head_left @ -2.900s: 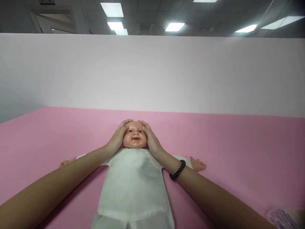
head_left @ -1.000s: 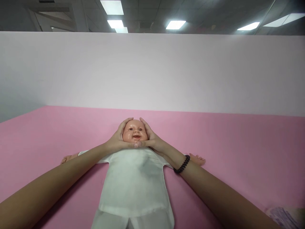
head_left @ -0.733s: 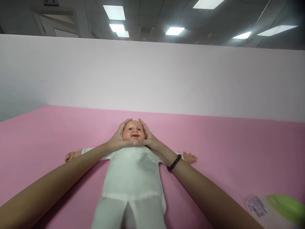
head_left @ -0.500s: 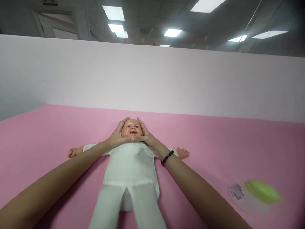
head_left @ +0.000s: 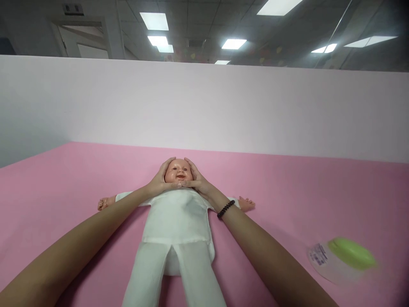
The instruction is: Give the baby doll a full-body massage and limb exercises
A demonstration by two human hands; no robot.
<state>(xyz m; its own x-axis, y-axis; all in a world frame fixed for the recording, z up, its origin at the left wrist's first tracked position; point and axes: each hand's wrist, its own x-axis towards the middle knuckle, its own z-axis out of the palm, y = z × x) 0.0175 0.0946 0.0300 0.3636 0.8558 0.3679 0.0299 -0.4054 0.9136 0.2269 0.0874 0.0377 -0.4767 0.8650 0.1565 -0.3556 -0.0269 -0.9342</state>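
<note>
Looks mid-hold, unreleased: cupping baby doll's head in curved fingers of left hand and right hand, leaving green-capped bottle untouched at 4 o'clock.

Ceiling panels glare overhead; the green-topped bottle looks blurred.

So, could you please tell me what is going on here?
A person's left hand and right hand cup the head of a doll from both sides, with the thumbs close together just below its face. The doll lies face up on a pink surface. A translucent container with a green top is off to the right, touched by neither hand.
</note>
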